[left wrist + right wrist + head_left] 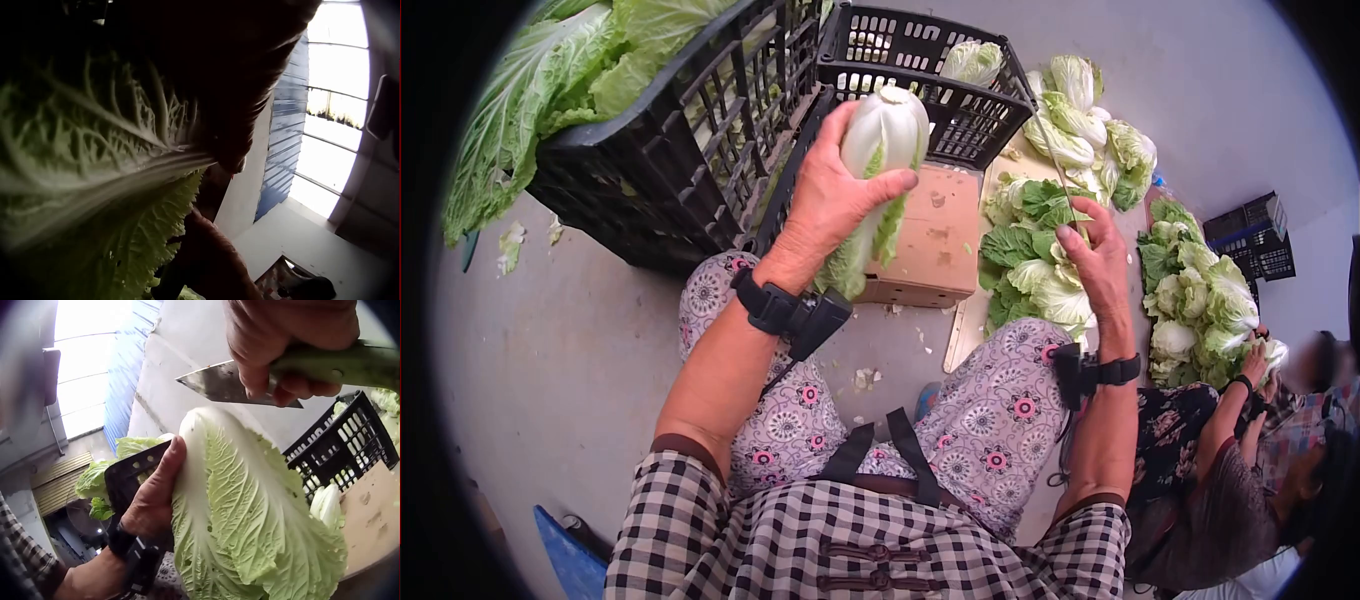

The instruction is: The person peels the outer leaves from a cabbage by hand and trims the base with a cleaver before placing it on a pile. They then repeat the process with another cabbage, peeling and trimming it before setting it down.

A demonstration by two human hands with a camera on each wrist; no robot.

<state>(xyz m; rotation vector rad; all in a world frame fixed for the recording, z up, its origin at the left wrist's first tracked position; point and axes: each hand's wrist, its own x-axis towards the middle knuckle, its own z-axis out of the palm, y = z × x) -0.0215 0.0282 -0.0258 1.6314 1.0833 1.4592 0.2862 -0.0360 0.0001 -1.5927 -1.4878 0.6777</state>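
Observation:
In the head view my left hand [832, 196] grips a napa cabbage [887, 130] around its side, thumb across the front, with the white base end up and the leaves hanging down. The right wrist view shows the same cabbage [240, 506] from the side, its pale base toward the top. My right hand [1100, 262] is raised to the right, apart from the cabbage. It holds a knife [215, 382] with a green handle, fingers curled round the handle and reaching onto the blade. In the left wrist view, dark shadow hides much of the left hand.
A large black crate [625, 180] with cabbage leaves stands at left, another black crate [990, 115] behind. A cardboard box [935, 235] sits ahead between them and my knees. Cabbages [1040, 260] lie piled at right. Farther right, another person's hands [1253, 362] touch more cabbages.

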